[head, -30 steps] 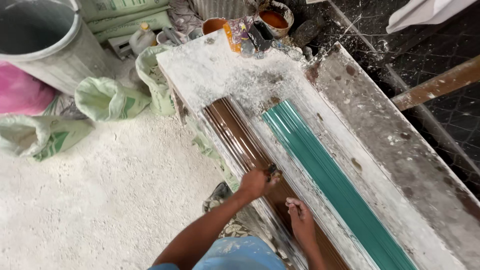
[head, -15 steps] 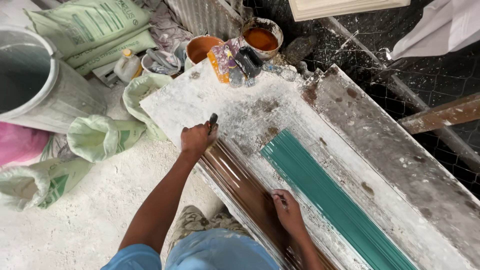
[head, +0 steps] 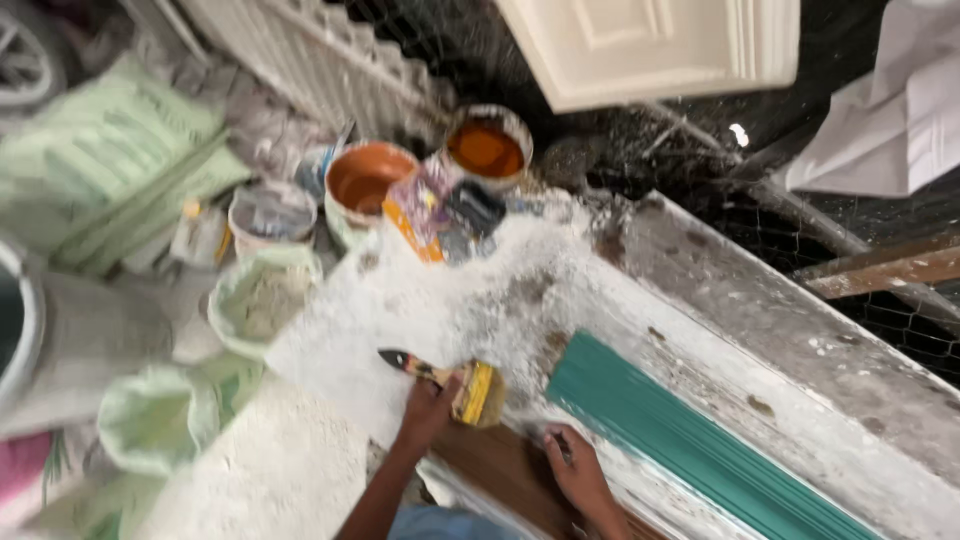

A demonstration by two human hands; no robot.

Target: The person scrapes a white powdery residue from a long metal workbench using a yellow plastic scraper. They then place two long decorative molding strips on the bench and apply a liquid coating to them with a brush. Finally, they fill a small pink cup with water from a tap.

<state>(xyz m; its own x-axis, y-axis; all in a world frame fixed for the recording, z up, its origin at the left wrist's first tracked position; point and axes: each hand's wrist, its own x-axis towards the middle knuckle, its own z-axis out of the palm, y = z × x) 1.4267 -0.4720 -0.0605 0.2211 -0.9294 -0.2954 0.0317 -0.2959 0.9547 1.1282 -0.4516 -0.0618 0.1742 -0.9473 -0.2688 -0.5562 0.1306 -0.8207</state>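
My left hand [head: 428, 410] grips a paintbrush [head: 455, 385] with a dark handle, a yellow band and pale bristles, held over the white-dusted end of a long workbench [head: 450, 300]. My right hand [head: 572, 468] rests flat on a brown ribbed strip [head: 500, 470] that lies along the bench. Just right of that strip runs a teal ribbed strip [head: 680, 440]. Two open tins of orange-brown paint [head: 368, 180] [head: 487, 148] stand beyond the bench end.
A colourful packet [head: 435, 210] lies between the tins. Pale green sacks [head: 110, 160], a small bucket of grey powder [head: 262, 295] and a large grey bucket [head: 60, 340] crowd the left floor. Wire mesh and a wooden plank [head: 880, 270] lie right; a white panel [head: 650, 45] is above.
My left hand has carried the brush from low on the brown strip up to the bench's dusty end. The view has tilted upward, bringing the paint tins closer.
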